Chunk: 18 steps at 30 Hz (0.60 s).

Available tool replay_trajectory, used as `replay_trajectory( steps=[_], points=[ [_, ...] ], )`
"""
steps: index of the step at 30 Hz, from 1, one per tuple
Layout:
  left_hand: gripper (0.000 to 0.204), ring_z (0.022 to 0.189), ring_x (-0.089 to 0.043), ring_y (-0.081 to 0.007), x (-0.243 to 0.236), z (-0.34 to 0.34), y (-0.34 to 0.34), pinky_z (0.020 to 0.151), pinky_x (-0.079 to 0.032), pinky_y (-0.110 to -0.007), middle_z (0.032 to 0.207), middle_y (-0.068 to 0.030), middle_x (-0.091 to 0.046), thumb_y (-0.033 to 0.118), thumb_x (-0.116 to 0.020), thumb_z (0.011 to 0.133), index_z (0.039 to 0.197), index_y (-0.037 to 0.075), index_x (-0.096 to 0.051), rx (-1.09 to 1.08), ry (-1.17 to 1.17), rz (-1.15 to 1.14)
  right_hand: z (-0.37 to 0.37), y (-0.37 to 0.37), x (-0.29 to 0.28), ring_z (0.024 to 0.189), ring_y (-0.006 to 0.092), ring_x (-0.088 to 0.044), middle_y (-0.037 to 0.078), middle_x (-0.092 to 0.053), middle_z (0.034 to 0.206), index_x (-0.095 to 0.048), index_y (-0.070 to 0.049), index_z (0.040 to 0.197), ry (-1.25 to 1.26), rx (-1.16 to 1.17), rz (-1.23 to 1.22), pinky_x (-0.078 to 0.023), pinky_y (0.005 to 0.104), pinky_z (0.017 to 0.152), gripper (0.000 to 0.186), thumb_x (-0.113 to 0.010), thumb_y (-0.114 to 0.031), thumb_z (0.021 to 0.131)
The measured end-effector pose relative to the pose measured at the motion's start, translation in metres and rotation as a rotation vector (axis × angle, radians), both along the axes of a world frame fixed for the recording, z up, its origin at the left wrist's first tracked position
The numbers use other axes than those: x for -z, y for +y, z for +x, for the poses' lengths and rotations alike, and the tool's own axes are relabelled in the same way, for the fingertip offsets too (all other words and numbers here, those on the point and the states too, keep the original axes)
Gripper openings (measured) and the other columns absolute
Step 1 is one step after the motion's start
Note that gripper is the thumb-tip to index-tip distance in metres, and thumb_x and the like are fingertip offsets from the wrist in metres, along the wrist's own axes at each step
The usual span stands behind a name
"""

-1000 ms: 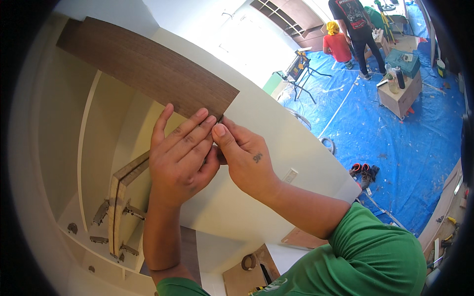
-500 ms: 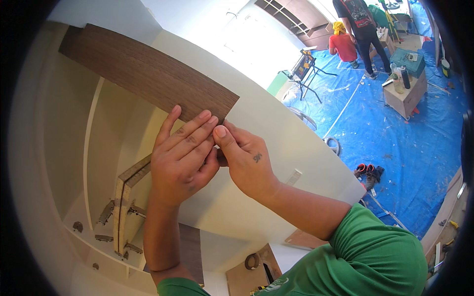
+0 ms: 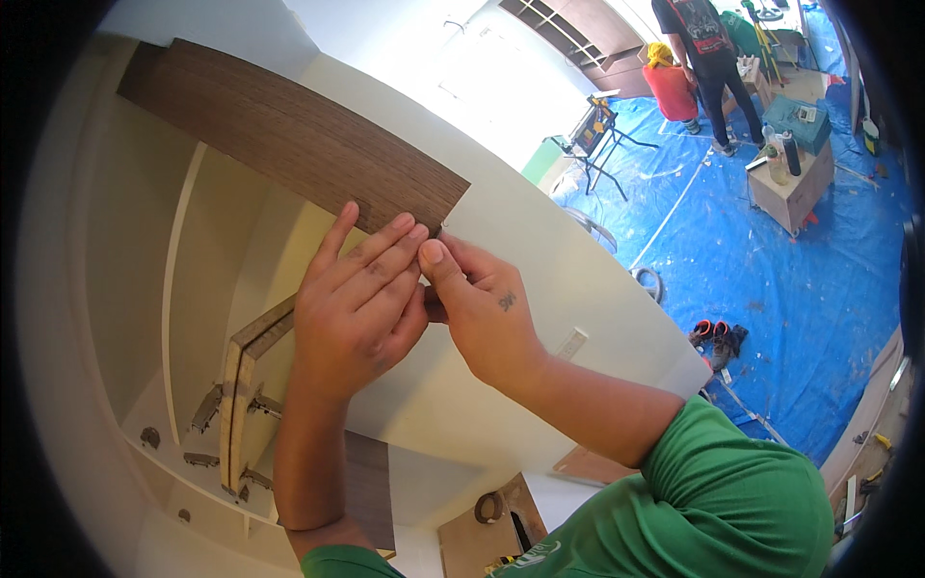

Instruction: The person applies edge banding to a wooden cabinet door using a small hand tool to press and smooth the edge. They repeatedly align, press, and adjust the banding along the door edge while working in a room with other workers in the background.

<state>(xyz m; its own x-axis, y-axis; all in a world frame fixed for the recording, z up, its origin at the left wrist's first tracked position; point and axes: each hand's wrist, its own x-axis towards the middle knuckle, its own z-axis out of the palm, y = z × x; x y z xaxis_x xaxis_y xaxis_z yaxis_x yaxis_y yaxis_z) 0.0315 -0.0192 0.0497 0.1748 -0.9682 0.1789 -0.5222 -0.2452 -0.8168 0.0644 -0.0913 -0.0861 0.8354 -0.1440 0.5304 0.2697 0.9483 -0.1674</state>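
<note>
A long wood-grain brown panel (image 3: 299, 130) runs along the top of a white cabinet, its end near my hands. Against the panel's lower edge, close to that end, my left hand (image 3: 361, 308) presses with its fingers stretched out. My right hand (image 3: 487, 313) is closed in a pinch at the panel's corner, thumb beside my left fingertips. Between the two hands shows a short piece of dark brown strip (image 3: 436, 306); the rest of it is hidden by my fingers.
Two cabinet doors (image 3: 252, 385) with metal hinges stand open below left. A brown roll (image 3: 488, 508) lies on a board lower down. Blue sheeting (image 3: 665, 231) covers the floor, with shoes (image 3: 720, 339), a box (image 3: 795, 188) and a tool stand (image 3: 597, 130). Two people (image 3: 708, 67) are farther off.
My hands keep almost the same place at the panel's corner. The view has shifted very slightly.
</note>
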Motion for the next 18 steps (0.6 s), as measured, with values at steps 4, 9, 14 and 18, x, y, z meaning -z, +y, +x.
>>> replay_trajectory(
  steps=[4, 9, 14, 18],
  points=[
    [0.020, 0.117, -0.070, -0.0251, 0.0007, -0.0003, 0.0015, 0.109, -0.047, -0.056, 0.117, -0.0093, -0.075, 0.000, -0.073, 0.076, 0.096, 0.001, -0.075, 0.028, 0.005, -0.012, -0.0025, 0.0002, -0.0011, 0.084, 0.0074, -0.058, 0.000, -0.061, 0.095, -0.067, 0.002, 0.112, 0.020, 0.007, 0.056, -0.055, 0.0262, 0.073, 0.032, -0.058, -0.028, 0.108],
    [0.022, 0.117, -0.070, -0.0247, 0.0020, 0.0005, -0.0011, 0.109, -0.047, -0.056, 0.117, -0.0091, -0.075, 0.001, -0.073, 0.076, 0.098, 0.000, -0.075, 0.006, -0.016, -0.008, 0.0005, -0.0034, -0.0007, 0.085, 0.0077, -0.058, 0.001, -0.059, 0.095, -0.067, 0.002, 0.109, 0.018, 0.010, 0.023, -0.056, 0.0265, 0.072, 0.031, -0.058, -0.028, 0.108],
    [0.020, 0.117, -0.070, -0.0243, -0.0005, -0.0004, -0.0035, 0.109, -0.047, -0.055, 0.117, -0.0094, -0.076, 0.001, -0.073, 0.076, 0.095, 0.001, -0.075, -0.005, -0.019, 0.005, 0.0014, -0.0035, -0.0011, 0.085, 0.0082, -0.059, 0.001, -0.059, 0.095, -0.067, 0.002, 0.107, 0.014, -0.021, 0.051, -0.056, 0.0267, 0.072, 0.031, -0.059, -0.028, 0.108],
    [0.017, 0.117, -0.070, -0.0237, -0.0012, -0.0006, -0.0065, 0.109, -0.047, -0.054, 0.115, -0.0092, -0.076, 0.002, -0.072, 0.076, 0.093, 0.001, -0.075, -0.013, -0.027, 0.009, 0.0020, -0.0051, -0.0015, 0.084, 0.0083, -0.060, 0.001, -0.060, 0.095, -0.067, 0.002, 0.109, 0.019, -0.055, 0.053, -0.056, 0.0267, 0.072, 0.032, -0.058, -0.028, 0.108]
  ],
)
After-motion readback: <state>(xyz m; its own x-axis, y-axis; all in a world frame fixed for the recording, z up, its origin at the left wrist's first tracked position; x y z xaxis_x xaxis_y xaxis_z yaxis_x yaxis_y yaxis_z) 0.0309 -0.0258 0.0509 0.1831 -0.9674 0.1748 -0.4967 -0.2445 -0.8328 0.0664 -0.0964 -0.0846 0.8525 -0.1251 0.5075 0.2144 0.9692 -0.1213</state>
